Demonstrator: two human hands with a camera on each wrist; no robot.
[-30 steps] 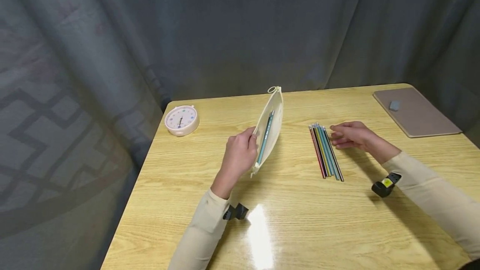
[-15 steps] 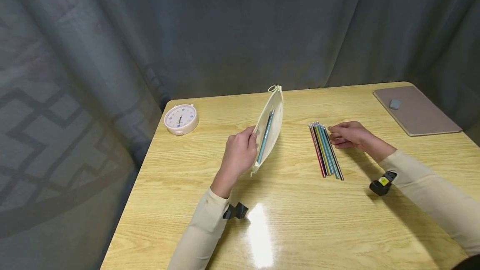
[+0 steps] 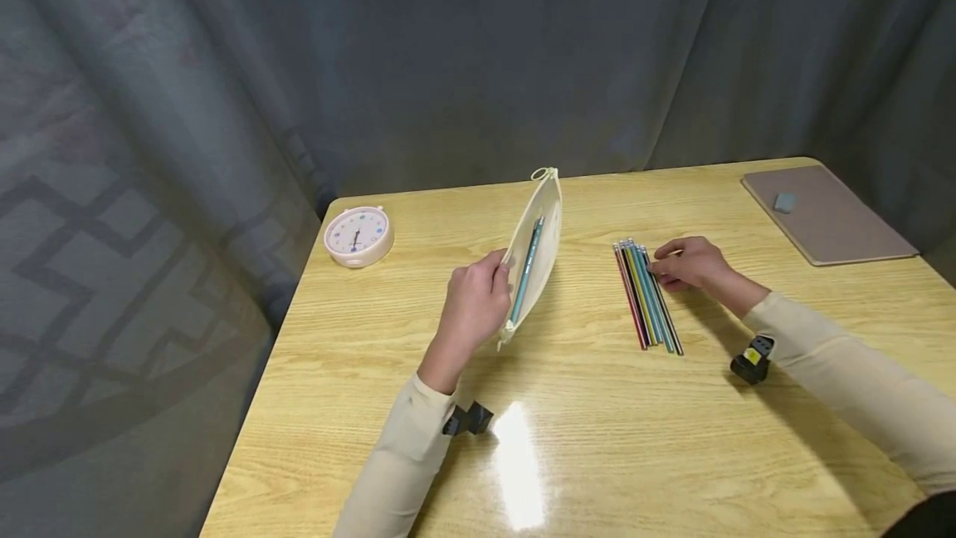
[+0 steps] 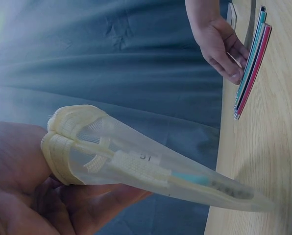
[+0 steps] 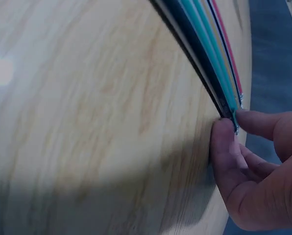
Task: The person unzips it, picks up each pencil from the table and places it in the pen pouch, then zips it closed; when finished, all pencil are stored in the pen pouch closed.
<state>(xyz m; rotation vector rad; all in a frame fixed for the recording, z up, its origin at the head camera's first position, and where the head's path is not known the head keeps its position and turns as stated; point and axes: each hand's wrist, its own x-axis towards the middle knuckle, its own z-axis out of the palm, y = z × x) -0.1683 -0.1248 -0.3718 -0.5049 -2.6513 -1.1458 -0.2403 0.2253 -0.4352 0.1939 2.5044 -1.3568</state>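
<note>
My left hand [image 3: 475, 299] grips the cream-edged rim of an open, translucent zip pencil case [image 3: 548, 243], held tilted above the table. A teal pencil [image 3: 529, 271] lies inside, also showing through the wall of the case [image 4: 136, 147] in the left wrist view. To the right, a row of several striped pencils [image 3: 648, 301] in red, black, yellow and teal lies side by side on the table. My right hand [image 3: 690, 264] is at their far, eraser-tipped ends. In the right wrist view its thumb and index finger [image 5: 256, 123] pinch the end of the outermost dark pencil [image 5: 212, 81].
A round pink clock [image 3: 358, 237] stands at the table's back left. At the back right lies a mauve notebook [image 3: 840, 218] with a small grey-blue eraser [image 3: 784, 202] on it. Grey curtains [image 3: 478, 65] hang behind the wooden table [image 3: 597, 447].
My right hand has moved slightly left, from beside the pencils onto the end of the rightmost one, and its fingers have closed there. The left hand holds the case as before.
</note>
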